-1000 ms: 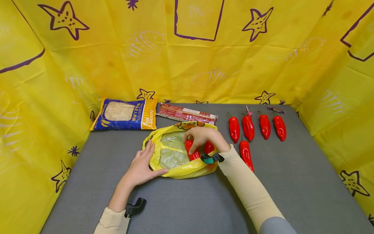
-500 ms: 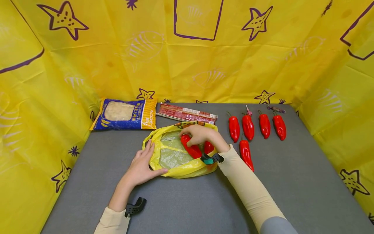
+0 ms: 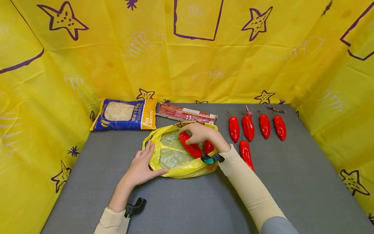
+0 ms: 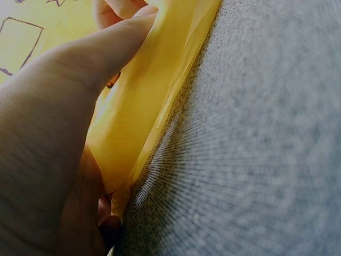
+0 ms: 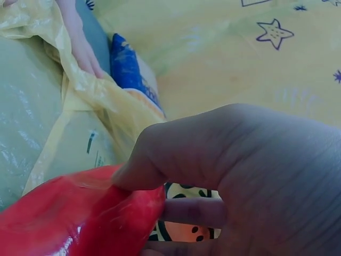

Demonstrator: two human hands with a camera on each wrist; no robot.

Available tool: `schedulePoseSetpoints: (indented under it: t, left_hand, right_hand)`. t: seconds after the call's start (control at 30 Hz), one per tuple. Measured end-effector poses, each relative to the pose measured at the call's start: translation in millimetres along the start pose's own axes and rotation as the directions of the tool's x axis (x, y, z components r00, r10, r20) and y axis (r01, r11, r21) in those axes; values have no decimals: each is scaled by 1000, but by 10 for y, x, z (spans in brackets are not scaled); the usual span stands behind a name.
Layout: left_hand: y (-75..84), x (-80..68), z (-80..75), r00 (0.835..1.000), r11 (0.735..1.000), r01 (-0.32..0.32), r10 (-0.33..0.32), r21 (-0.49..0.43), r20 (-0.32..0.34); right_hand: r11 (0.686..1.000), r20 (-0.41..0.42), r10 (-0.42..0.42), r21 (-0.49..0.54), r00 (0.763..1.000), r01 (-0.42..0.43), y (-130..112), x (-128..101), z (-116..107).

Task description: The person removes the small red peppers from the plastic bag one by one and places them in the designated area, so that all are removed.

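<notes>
A yellow plastic bag [image 3: 185, 171] lies with its mouth spread wide in the middle of the head view. At its left rim my left hand [image 3: 140, 166] rests with fingers and thumb stretched apart against the plastic. My right hand [image 3: 201, 133] reaches inside and pinches one end of a glossy red pepper [image 3: 191, 149]; thumb and fingers on that pepper [image 5: 69, 213] show close up in the right wrist view. A second red pepper [image 3: 208, 147] lies in the bag, under the right wrist and partly hidden.
Several more red peppers [image 3: 264, 126] lie to the right, with a lollipop [image 3: 249, 111] and a wrapped candy [image 3: 276, 110]. Behind the bag are a blue-and-yellow pasta pack [image 3: 124, 113] and a long red packet [image 3: 187, 113]. Yellow cloth walls [image 3: 117, 74] surround the grey table [image 3: 292, 188].
The right hand has shifted the pinched pepper slightly up and left inside the bag, tilting it more toward the left. The left hand has stayed at the rim.
</notes>
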State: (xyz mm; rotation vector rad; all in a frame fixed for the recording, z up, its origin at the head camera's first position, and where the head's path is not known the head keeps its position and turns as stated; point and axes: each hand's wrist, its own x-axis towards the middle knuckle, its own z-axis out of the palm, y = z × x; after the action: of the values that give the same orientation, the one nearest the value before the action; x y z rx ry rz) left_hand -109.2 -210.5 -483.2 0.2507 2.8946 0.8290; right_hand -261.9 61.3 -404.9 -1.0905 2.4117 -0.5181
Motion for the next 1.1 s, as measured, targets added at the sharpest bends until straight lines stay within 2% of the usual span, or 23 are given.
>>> schedulePoseSetpoints:
  t: [0.5,0.83,1.1]
  left_hand:
    - [-5,9,-4,1000,1000,6,-6,7,7]
    - [-15,6,-1,1000,1000,-4,4,9,2]
    - [-12,2,-3,1000,1000,3,-3,6,6]
  right_hand:
    - [999,-86,-43,5,995,44,-86,-84,-88]
    - [998,-86,-56,38,995,59,-187,-159,-163]
    - [996,-105,-88,18,991,90,-207,-206,-189]
